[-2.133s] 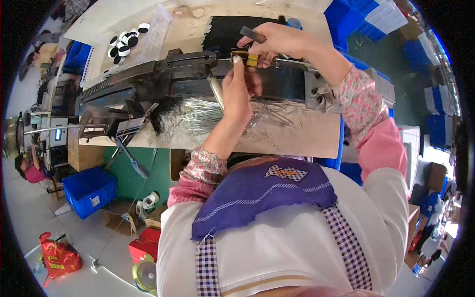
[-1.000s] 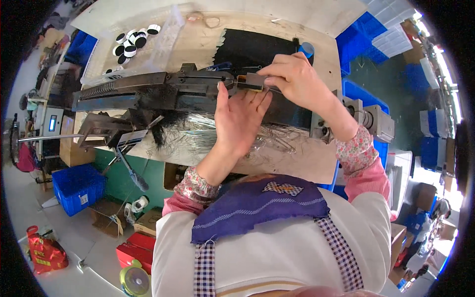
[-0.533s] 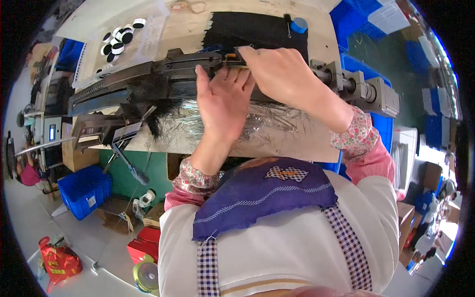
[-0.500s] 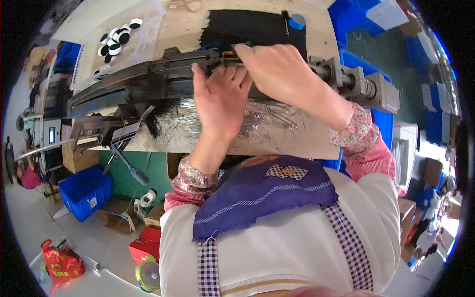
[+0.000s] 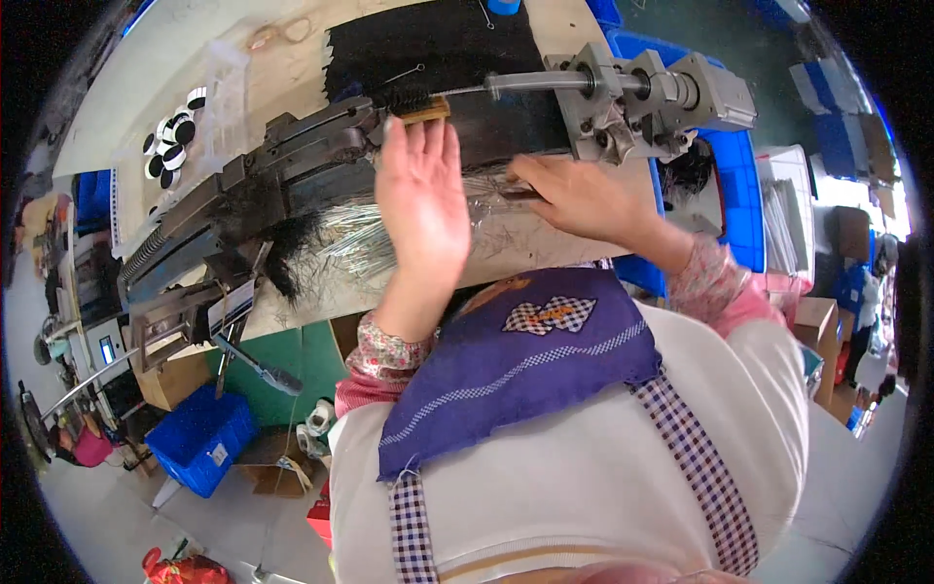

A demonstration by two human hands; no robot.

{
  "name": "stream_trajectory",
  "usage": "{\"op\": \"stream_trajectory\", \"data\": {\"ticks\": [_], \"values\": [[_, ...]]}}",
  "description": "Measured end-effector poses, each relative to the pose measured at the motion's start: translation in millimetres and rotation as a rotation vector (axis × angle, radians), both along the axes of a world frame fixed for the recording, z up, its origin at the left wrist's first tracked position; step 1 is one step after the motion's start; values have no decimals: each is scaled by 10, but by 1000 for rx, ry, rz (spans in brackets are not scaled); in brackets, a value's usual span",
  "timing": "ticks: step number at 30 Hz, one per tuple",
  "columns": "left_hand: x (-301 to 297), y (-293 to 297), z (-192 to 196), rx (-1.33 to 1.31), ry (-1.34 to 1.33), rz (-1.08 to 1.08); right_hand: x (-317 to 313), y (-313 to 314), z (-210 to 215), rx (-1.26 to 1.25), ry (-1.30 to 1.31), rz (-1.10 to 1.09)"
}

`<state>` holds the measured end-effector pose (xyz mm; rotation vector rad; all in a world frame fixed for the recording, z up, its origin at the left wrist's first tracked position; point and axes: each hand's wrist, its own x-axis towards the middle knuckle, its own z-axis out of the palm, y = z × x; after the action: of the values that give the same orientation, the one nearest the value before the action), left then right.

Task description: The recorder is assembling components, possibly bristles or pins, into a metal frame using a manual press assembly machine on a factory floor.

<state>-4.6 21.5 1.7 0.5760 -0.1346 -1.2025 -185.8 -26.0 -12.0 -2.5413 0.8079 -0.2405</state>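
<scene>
Nearest is the person's purple apron point(image 5: 525, 380), with checked straps running down over a white top. Beyond it the two bare hands reach over a pale wooden table point(image 5: 564, 29). The left hand point(image 5: 423, 200) is raised flat with its palm showing, fingers straight and side by side, clamped on nothing. At three o'clock from it, well apart, is the right hand point(image 5: 584, 200), bent over, its thumb and forefinger pinched on a thin dark piece point(image 5: 522, 194); what kind of piece cannot be told. At eight o'clock from the left hand lies a loose bundle of thin shiny wires point(image 5: 355, 238), and past it a black tuft of bristles point(image 5: 282, 258) hangs by the table edge.

At twelve o'clock, right at the left fingertips, is a yellow-brown block point(image 5: 425, 112), with a row of dark bristles point(image 5: 404, 98) along its far side. Whether the fingertips bear its weight cannot be told. A dark metal machine point(image 5: 321, 146) stretches away toward ten o'clock. Between one and two o'clock a pale rod point(image 5: 535, 84) runs to a grey motor point(image 5: 715, 92).

Farther off at twelve o'clock a black cloth point(image 5: 428, 44) lies flat, with a hooked wire point(image 5: 402, 74) on it. At ten o'clock stands a clear plastic tray point(image 5: 226, 88) holding black-and-white caps point(image 5: 173, 141).
</scene>
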Motion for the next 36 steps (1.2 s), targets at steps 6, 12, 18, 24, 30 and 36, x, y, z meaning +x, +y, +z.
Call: {"op": "stream_trajectory", "data": {"ticks": [6,12,18,24,30,36], "values": [[-269,35,-286,228,128,-130,-81,-43,-562,-4,60,-111],[459,1417,-433,-33,-1287,-7,-242,-86,-440,77,-75,-95],[2156,2898,-676,1899,-2188,469,-157,-93,-279,282,-214,-95],[2067,2856,-650,1881,-1738,476,-201,-43,-99,336,-339,-174],[725,1340,-73,482,-1799,460,-236,-221,535,-106,-463,-201],[-69,541,490,-224,-1629,-48,31,-35,967,-151,-501,20]]}}
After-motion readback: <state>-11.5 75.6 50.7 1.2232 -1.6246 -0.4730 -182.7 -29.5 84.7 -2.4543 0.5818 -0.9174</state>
